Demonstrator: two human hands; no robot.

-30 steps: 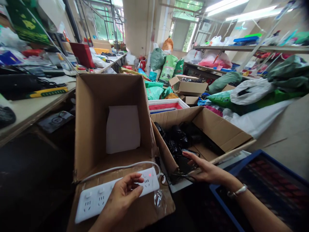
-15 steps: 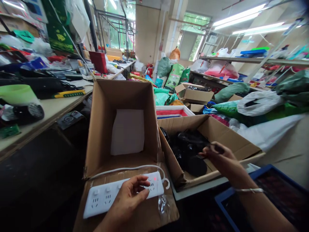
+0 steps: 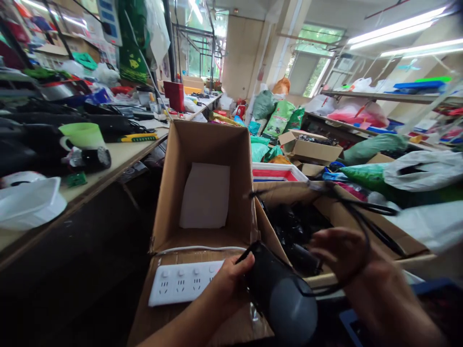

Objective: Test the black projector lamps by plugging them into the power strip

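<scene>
My left hand [image 3: 231, 286] is wrapped around a black cylinder [image 3: 269, 274] with a grey round end, tilted toward me; its exact kind I cannot make out. A black cable [image 3: 367, 231] loops in the air by my right hand [image 3: 347, 255], which is smeared by motion, so its grip on the cable is unclear. Behind that hand, black items [image 3: 289, 224], some glossy, lie in a low cardboard box [image 3: 267, 224]. Left of the cylinder, a white power strip [image 3: 181, 283] rests on a cardboard flap, partly covered by my left hand and forearm.
An upright cardboard box [image 3: 166, 193] opens toward me, with a white sheet [image 3: 206, 195] inside. On the left bench stand a white plastic tub [image 3: 32, 207], a light green cup [image 3: 85, 135] and a yellow-green cutter [image 3: 139, 137]. Bags and boxes fill the back right.
The black cylinder has come out of the low box into my left hand, which was above the power strip. The cable has swung up by my right hand. My view has turned left.
</scene>
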